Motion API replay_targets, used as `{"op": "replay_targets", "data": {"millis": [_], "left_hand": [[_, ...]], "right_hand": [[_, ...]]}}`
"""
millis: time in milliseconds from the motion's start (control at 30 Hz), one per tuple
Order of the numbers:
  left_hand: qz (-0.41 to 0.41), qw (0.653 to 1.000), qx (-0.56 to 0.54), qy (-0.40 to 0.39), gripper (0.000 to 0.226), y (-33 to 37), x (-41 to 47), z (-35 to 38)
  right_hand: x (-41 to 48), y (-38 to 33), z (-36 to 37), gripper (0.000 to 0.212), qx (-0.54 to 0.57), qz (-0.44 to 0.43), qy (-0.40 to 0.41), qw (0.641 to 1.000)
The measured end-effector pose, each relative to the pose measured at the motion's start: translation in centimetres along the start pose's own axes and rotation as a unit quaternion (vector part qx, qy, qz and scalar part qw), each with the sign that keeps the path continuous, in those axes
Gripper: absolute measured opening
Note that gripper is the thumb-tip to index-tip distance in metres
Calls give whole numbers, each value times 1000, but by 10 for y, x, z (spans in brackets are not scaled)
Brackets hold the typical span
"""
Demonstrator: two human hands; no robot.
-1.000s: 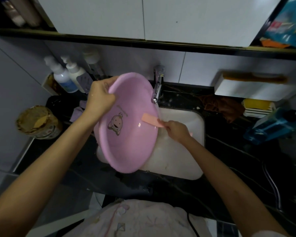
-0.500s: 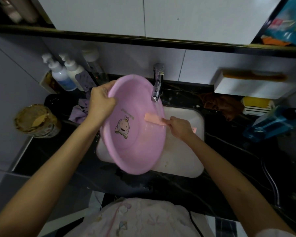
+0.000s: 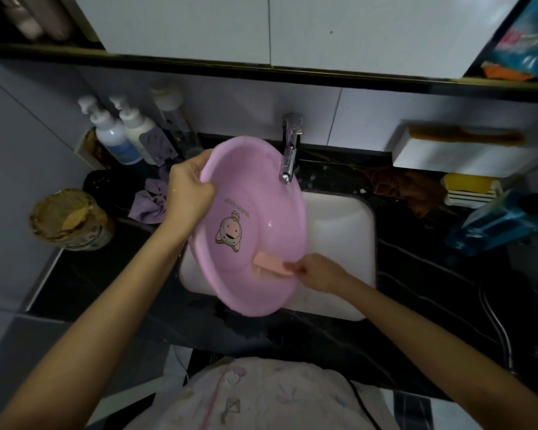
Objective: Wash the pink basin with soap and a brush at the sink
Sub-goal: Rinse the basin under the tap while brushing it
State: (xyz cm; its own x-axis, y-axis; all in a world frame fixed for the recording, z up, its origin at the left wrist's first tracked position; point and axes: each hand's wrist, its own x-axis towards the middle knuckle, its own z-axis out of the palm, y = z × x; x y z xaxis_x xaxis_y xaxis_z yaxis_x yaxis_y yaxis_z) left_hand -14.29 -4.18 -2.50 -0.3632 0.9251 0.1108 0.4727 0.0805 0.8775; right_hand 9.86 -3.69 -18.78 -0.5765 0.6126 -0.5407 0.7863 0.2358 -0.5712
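The pink basin [image 3: 261, 193], with a cartoon figure printed inside, is tilted over the left part of the white sink [image 3: 339, 231], its open side facing me. My left hand [image 3: 188, 189] grips its upper left rim. My right hand [image 3: 319, 271] holds a salmon-pink brush [image 3: 269, 263] by the handle, and the brush head lies against the lower inside wall of the basin. The chrome tap [image 3: 289, 150] hangs just above the basin's upper rim. No running water shows.
Two white pump bottles [image 3: 121, 131] and a clear bottle stand at the back left. A purple cloth [image 3: 151, 201] and a round tin [image 3: 70, 220] lie on the black counter at left. At right are a brown rag [image 3: 404, 187], a yellow sponge [image 3: 468, 183] and a blue bottle [image 3: 497, 221].
My right hand has moved the brush from the basin's upper right rim down to its lower inside wall. The basin has turned a little in my left hand.
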Motion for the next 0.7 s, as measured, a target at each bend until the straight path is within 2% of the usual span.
{"op": "replay_targets", "data": {"millis": [67,133,200,300,400,433,500,533,633,700], "left_hand": [[2,1000,6,1,78,2,0,0],[9,1000,8,-1,78,2,1,0],[9,1000,16,0,76,2,1,-1],[8,999,32,1,74,2,0,-2],[12,999,37,-4,76,1,1,-2],[14,999,39,-5,77,1,1,-3],[16,999,43,-5,78,1,1,-3],[15,999,45,-4,77,1,1,-3],[21,999,50,-8,77,-1,2,-4],[24,998,49,-8,77,-3,2,-4]], "right_hand": [[-7,-11,11,32,105,-9,-37,994],[-10,-19,17,42,184,4,-79,980],[-9,-19,15,49,199,10,-113,973],[3,-4,-3,47,140,-4,-123,983],[25,16,-30,16,106,23,-50,993],[33,18,-41,14,69,46,-12,996],[49,20,-60,39,-44,69,57,995],[55,19,-68,45,-96,60,89,990],[59,11,-90,44,-217,-8,184,959],[61,8,-98,49,-242,-30,200,949]]}}
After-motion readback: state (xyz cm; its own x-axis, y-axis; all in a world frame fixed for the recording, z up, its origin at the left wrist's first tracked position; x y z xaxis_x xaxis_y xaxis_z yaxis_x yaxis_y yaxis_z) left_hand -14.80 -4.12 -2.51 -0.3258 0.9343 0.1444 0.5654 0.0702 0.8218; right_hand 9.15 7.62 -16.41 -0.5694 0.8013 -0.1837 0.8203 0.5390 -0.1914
